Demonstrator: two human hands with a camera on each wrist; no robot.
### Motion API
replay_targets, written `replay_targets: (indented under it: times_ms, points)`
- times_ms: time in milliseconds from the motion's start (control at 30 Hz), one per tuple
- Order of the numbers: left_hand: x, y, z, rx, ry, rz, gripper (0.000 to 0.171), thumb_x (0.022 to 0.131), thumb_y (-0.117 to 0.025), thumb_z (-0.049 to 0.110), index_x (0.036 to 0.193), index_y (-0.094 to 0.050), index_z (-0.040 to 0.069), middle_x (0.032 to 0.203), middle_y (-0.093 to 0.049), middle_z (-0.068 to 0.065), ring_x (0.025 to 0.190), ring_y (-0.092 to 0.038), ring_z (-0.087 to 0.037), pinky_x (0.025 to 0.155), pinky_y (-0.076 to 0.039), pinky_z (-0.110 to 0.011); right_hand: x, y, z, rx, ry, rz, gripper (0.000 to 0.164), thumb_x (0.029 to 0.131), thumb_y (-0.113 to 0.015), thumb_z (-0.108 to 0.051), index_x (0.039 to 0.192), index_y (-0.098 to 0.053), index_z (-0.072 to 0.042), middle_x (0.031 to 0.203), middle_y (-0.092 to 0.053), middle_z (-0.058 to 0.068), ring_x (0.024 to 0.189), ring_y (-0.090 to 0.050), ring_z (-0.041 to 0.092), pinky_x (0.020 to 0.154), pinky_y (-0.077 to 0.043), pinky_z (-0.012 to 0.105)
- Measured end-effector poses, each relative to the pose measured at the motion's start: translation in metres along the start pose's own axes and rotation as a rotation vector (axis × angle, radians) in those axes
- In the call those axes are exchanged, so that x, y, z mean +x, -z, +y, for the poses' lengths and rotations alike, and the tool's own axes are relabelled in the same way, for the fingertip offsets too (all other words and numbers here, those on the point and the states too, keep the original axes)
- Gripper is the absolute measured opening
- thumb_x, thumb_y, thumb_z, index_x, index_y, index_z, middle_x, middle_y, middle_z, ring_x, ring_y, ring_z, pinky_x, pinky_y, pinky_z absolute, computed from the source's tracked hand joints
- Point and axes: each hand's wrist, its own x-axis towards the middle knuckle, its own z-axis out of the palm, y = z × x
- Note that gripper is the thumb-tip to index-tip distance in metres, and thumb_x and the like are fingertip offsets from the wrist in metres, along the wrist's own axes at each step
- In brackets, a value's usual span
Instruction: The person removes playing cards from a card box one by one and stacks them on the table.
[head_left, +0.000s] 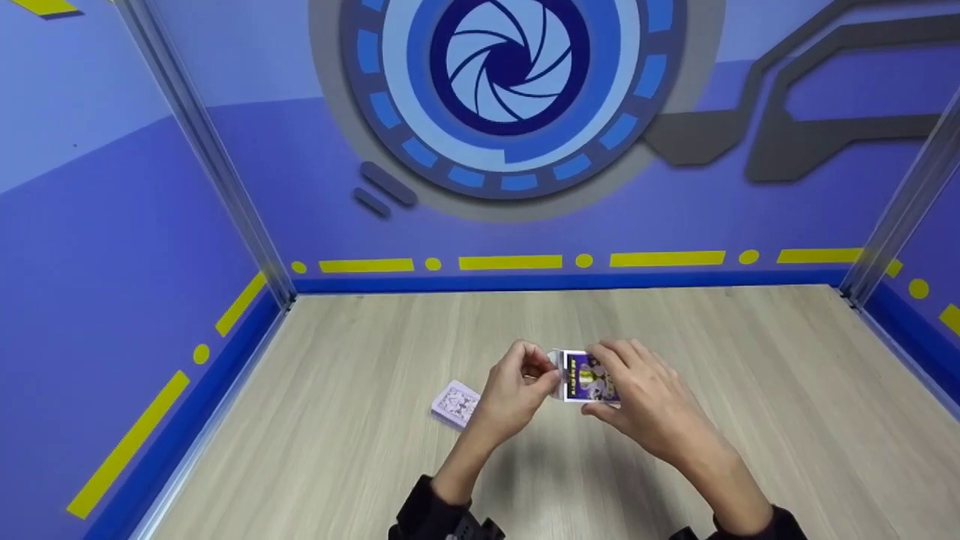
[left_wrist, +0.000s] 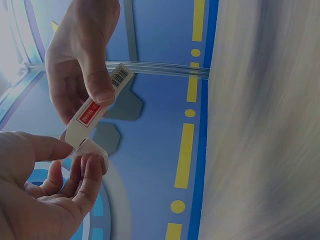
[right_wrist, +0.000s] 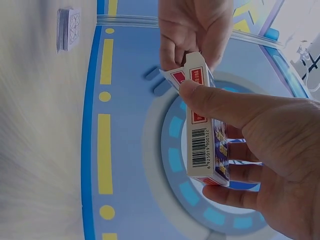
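A small playing-card box (head_left: pixel 577 376) with a purple picture front and white edges is held above the table. My right hand (head_left: pixel 651 397) grips it by its sides, with the thumb on the narrow barcode side (right_wrist: pixel 199 147) in the right wrist view. At the box's left end, my left hand (head_left: pixel 516 388) pinches the opened end flap (left_wrist: pixel 91 150) between thumb and fingers. A squared deck of cards (head_left: pixel 453 403) with a pale purple patterned back lies on the table beyond my left forearm, which partly covers it. The inside of the box is hidden.
The wood-grain table (head_left: pixel 360 330) is bounded by blue-purple printed panels (head_left: pixel 262 180) at the back and both sides. Metal posts (head_left: pixel 217 172) stand at the back corners. Black bands (head_left: pixel 435 510) circle both wrists.
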Motion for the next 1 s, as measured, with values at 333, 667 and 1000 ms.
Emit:
replay_targets:
  times_ms: [333,667,1000]
  points:
    - [0.002,-0.002,-0.007,-0.022,0.051,-0.002,0.026,0.091,-0.075,0.0,0.103,-0.053,0.005,0.096,-0.059,-0.002,0.085,-0.057,-0.011,0.074,-0.05,-0.021,0.001,-0.003,-0.003,-0.012,0.041,0.004,0.074,0.069,-0.098,-0.029,0.131,-0.063,-0.008,0.123,-0.064,0.007,0.11,-0.061,0.026,0.087,-0.056,0.047]
    - [0.003,0.0,-0.005,-0.09,0.116,-0.005,0.024,0.095,-0.072,0.004,0.109,-0.052,0.004,0.096,-0.066,-0.005,0.086,-0.062,-0.013,0.07,-0.051,-0.024,0.001,-0.002,0.0,-0.03,0.028,-0.003,0.075,0.069,-0.098,-0.029,0.131,-0.063,-0.006,0.124,-0.064,0.009,0.111,-0.061,0.028,0.088,-0.055,0.049]
    - [0.006,0.016,-0.002,0.01,0.012,-0.009,0.027,0.094,-0.063,-0.004,0.12,-0.056,0.002,0.099,-0.067,-0.006,0.082,-0.057,-0.013,0.067,-0.046,-0.023,0.002,-0.001,0.006,-0.018,-0.037,-0.024,0.072,0.071,-0.096,-0.031,0.131,-0.063,-0.006,0.125,-0.064,0.011,0.114,-0.061,0.03,0.085,-0.055,0.053]
